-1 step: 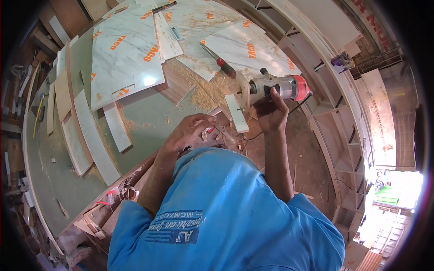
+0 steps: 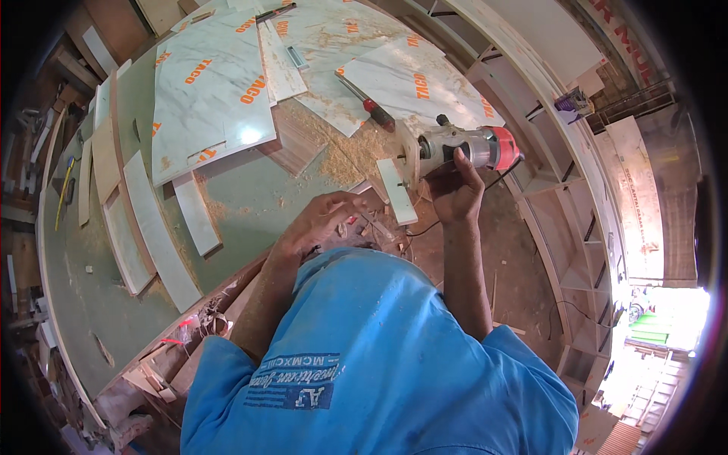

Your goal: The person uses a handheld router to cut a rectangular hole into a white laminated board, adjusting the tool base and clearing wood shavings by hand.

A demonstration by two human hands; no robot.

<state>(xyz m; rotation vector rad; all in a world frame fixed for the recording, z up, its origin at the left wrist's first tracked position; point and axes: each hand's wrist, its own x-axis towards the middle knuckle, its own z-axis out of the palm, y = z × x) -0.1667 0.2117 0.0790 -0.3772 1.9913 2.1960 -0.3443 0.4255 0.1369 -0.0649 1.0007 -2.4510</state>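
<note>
A trim router with a clear base, metal body and red end cap lies on its side in my right hand. My right fingers wrap round it from below, and the thumb presses on its near side. The router's base faces left, beside a narrow white strip of board at the bench edge. In front of my body, my left hand hovers near the bench edge with loosely bent fingers stretched to the right. Nothing shows in it, though its palm is hidden.
Marble-patterned panels and sawdust lie on the green bench top. A red-handled chisel-like tool rests beyond the router. White board strips lie at left. An open shelf cabinet stands at right. A cord hangs below the router.
My left fingers have shifted slightly to the right. My right hand and the router stay in place.
</note>
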